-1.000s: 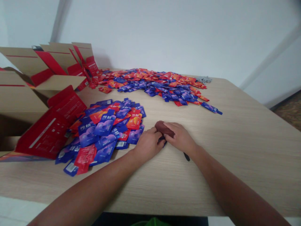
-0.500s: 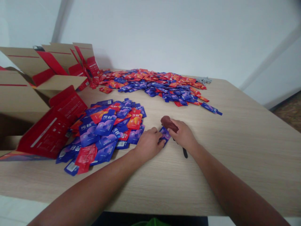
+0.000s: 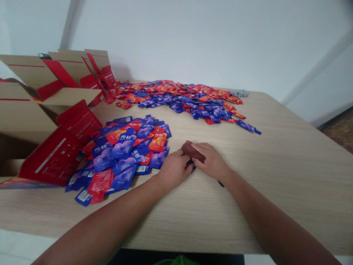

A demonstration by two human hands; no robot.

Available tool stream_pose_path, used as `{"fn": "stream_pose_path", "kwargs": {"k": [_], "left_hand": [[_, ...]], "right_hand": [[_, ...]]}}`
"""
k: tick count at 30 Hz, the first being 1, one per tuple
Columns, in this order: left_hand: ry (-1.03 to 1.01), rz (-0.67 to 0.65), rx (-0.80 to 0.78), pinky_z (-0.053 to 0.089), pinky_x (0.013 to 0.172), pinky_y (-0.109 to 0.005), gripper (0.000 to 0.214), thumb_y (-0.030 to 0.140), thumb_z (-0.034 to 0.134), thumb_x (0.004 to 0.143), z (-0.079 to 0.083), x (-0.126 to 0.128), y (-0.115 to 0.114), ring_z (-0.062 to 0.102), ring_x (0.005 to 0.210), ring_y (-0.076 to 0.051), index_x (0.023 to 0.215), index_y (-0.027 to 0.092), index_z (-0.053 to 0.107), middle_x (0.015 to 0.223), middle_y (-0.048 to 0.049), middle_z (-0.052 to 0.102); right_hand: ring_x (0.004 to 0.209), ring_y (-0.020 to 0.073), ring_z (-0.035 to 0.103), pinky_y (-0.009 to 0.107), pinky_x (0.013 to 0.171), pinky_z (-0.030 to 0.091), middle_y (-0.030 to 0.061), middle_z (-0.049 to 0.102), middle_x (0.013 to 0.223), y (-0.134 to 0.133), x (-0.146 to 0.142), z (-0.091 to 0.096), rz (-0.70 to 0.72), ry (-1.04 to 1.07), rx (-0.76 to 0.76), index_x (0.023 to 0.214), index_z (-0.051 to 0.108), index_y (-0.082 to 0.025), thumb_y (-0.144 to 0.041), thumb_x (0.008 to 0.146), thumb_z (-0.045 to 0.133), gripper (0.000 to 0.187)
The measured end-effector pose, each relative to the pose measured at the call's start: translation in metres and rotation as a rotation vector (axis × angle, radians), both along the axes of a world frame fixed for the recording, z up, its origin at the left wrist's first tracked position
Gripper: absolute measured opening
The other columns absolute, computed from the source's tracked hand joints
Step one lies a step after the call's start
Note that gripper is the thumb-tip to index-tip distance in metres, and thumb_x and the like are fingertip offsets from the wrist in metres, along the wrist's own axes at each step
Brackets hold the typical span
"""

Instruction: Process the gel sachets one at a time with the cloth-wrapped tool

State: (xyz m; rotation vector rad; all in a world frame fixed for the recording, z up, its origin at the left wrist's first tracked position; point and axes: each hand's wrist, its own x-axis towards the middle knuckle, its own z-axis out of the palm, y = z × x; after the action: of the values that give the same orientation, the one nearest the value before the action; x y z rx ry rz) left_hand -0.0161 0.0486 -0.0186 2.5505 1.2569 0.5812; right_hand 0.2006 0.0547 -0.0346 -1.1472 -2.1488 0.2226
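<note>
On the bare table before me, my left hand (image 3: 176, 167) presses down on a blue-purple sachet (image 3: 193, 169), most of it covered by my hands. Closed around a brown rounded block (image 3: 189, 148), my right hand (image 3: 211, 160) rests over that sachet, its fingers touching or nearly touching my left ones. From under the right wrist a thin black end (image 3: 221, 183) sticks out; whether it belongs to the block I cannot tell. Just left of my left hand spreads a loose heap of blue and red sachets (image 3: 124, 147).
A longer pile of red and blue sachets (image 3: 182, 96) lies along the back, by the wall. Cardboard boxes with red flaps (image 3: 59, 156) stand open at the left. One blue sachet (image 3: 249, 127) lies apart at the pile's right end, and grey crumpled material (image 3: 240, 94) sits behind.
My right hand has moved left with the brown block, which now covers most of the sachet. The left hand has stayed nearly in place.
</note>
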Motion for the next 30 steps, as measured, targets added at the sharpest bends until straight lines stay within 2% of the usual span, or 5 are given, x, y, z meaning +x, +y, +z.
{"fn": "stream_pose_path", "kwargs": {"k": [8, 14, 22, 27, 30], "left_hand": [[0.025, 0.009, -0.020, 0.056, 0.088, -0.035, 0.019, 0.032, 0.066, 0.099, 0.006, 0.000, -0.002, 0.069, 0.098, -0.023, 0.110, 0.024, 0.079, 0.111, -0.0079, 0.070], [0.060, 0.020, -0.026, 0.056, 0.085, -0.036, 0.022, 0.037, 0.066, 0.100, 0.009, 0.000, -0.003, 0.069, 0.095, -0.023, 0.112, 0.024, 0.079, 0.106, -0.0078, 0.069], [0.074, 0.033, -0.031, 0.056, 0.086, -0.036, 0.021, 0.039, 0.066, 0.101, 0.008, 0.000, -0.003, 0.069, 0.094, -0.023, 0.107, 0.023, 0.078, 0.105, -0.0079, 0.068], [0.081, 0.035, -0.033, 0.055, 0.086, -0.037, 0.021, 0.039, 0.066, 0.100, 0.008, 0.000, -0.003, 0.069, 0.093, -0.023, 0.108, 0.023, 0.079, 0.104, -0.0079, 0.068], [0.077, 0.031, -0.040, 0.055, 0.084, -0.037, 0.022, 0.038, 0.065, 0.100, 0.010, 0.000, -0.003, 0.069, 0.093, -0.024, 0.108, 0.023, 0.079, 0.105, -0.0083, 0.068]], "right_hand": [[0.129, 0.0303, 0.067, 0.054, 0.113, 0.054, 0.0088, 0.073, 0.143, 0.007, 0.004, -0.007, -0.053, 0.013, -0.023, 0.150, 0.064, -0.029, -0.020, 0.090, 0.069, 0.061], [0.126, 0.0324, 0.069, 0.056, 0.113, 0.055, 0.0107, 0.074, 0.140, 0.015, 0.011, -0.016, -0.169, 0.009, -0.009, 0.149, 0.066, -0.025, -0.026, 0.093, 0.069, 0.056], [0.122, 0.0366, 0.071, 0.059, 0.108, 0.057, 0.0154, 0.075, 0.135, 0.018, 0.016, -0.016, -0.331, 0.007, -0.050, 0.146, 0.068, -0.020, -0.030, 0.093, 0.068, 0.054], [0.121, 0.0361, 0.070, 0.059, 0.109, 0.057, 0.0144, 0.075, 0.133, 0.014, 0.015, -0.008, -0.414, 0.124, 0.020, 0.145, 0.067, -0.022, -0.030, 0.093, 0.068, 0.053], [0.121, 0.0340, 0.070, 0.056, 0.111, 0.056, 0.0144, 0.074, 0.134, 0.006, 0.008, 0.004, -0.384, 0.218, 0.099, 0.145, 0.067, -0.022, -0.031, 0.093, 0.068, 0.052]]}}
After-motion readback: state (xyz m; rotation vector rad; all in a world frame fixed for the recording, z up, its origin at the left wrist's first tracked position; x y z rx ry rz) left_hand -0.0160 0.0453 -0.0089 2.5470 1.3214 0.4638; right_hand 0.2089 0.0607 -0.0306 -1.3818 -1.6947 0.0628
